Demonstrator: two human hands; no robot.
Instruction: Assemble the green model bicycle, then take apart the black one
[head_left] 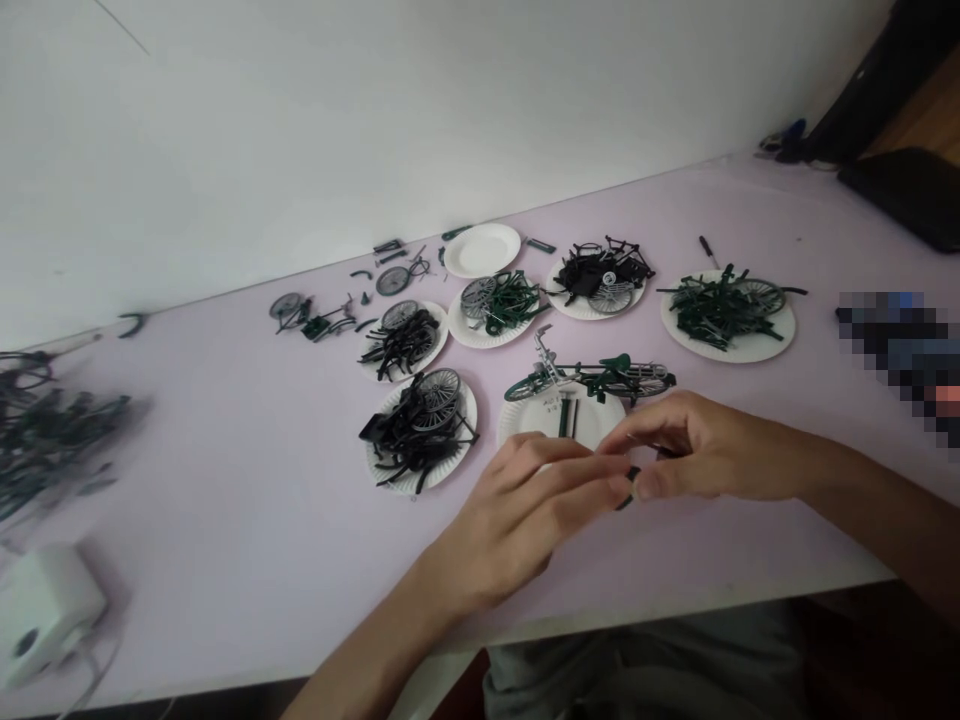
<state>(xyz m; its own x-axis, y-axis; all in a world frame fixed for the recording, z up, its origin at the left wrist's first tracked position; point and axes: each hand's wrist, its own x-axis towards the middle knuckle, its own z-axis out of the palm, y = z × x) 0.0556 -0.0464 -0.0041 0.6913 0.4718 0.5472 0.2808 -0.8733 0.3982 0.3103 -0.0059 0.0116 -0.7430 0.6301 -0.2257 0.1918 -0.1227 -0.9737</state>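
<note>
Green so dark it looks nearly black — that's the colour of the small piece (627, 501) in the person's fingers. It sits low, close to the near side of the table (300, 580). The left hand (499, 515) comes in from the left with its fingers long and close together, and the tips touch the piece. The right hand (712, 450) bends round from the other side, its thumb up against the same piece. So both hands hold it between them, with only a narrow gap. The left thumb is hidden, so I can't tell which hand squeezes more. Most of the piece is covered too, so I can't tell which way its long side points.

Just past the fingers is a toy bike (600, 382), long from left to right. Its handlebars (546, 350) are at the left end. The back wheel end is on the right — just beside the right hand, so that hand is nearer. Under and in front of the bike is a white plate (514, 420), with a thin green strip (563, 416) pointing away from the person.
</note>
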